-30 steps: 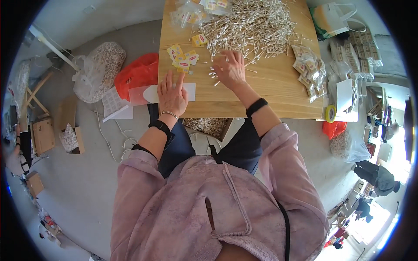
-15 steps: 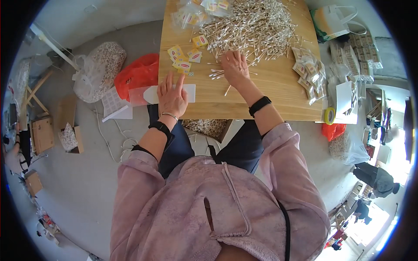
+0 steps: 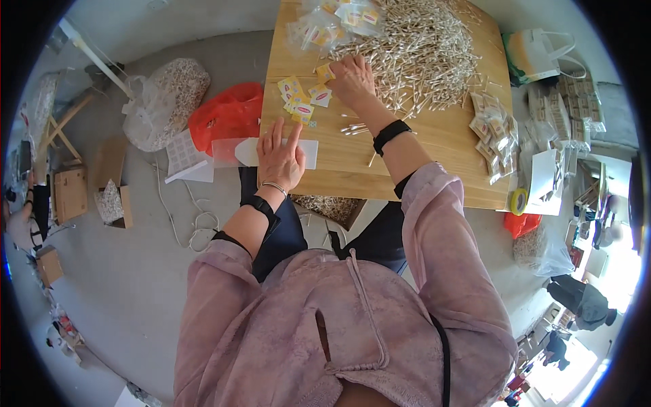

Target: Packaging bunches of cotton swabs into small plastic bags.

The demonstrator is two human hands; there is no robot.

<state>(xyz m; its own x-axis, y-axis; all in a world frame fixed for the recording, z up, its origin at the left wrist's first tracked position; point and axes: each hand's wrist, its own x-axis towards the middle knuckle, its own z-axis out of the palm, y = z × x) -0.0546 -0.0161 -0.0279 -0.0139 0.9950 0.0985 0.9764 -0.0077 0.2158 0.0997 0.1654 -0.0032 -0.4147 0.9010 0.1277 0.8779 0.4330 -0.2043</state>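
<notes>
My left hand [image 3: 280, 157] lies flat near the front left edge of the wooden table, fingers stretched out. It rests on a clear plastic sleeve [image 3: 226, 152] with a white card [image 3: 308, 152] showing beside the hand. My right hand [image 3: 354, 83] reaches forward to the left edge of a large heap of cotton swabs [image 3: 427, 57]. Its fingers are bent and a little apart, beside a small yellow-and-white card stack [image 3: 325, 72]; the fingertips' contact is partly hidden. A few loose swabs [image 3: 354, 128] lie under my right forearm.
Yellow-and-white cards [image 3: 296, 102] lie beyond my left hand, with clear bags of cards [image 3: 319, 30] farther back. Filled packets [image 3: 494, 132] are piled at the right edge, near a yellow tape roll [image 3: 518, 201]. A red bag [image 3: 227, 119] stands left of the table.
My right hand has moved left and forward from the loose swabs to beside the yellow card stack. My left hand stays on the sleeve. The whole view has shifted slightly.
</notes>
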